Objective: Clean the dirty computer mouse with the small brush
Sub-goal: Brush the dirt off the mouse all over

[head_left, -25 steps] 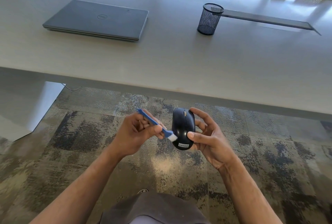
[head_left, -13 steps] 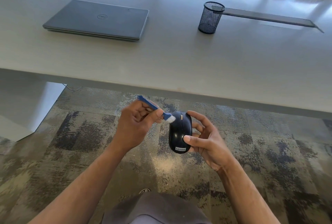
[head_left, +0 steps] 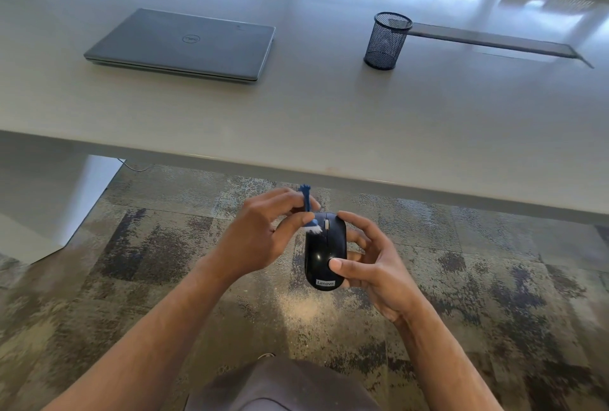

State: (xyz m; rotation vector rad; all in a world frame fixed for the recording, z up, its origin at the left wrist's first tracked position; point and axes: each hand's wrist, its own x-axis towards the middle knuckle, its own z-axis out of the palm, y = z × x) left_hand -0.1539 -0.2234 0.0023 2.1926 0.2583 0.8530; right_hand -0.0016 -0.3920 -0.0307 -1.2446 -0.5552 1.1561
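Glossy black oval mouse (head_left: 324, 250), white brush (head_left: 312, 225) bristles.

Pale glossy desk (head_left: 296, 120) across the upper view, closed grey laptop (head_left: 184, 44) toward its far left, black mesh pen cup (head_left: 387, 41) toward its far right beside a long grey slot (head_left: 494, 43), window light glinting at the far edge, mottled grey-brown carpet (head_left: 164, 245) below the near edge

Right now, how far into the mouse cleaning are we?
Done: brush picked up in the left hand, mouse lifted off the table into the right hand. In hand: white bristles on the mouse's front left, beside the scroll wheel. Left: cannot tell how much dirt remains; the underside is hidden.
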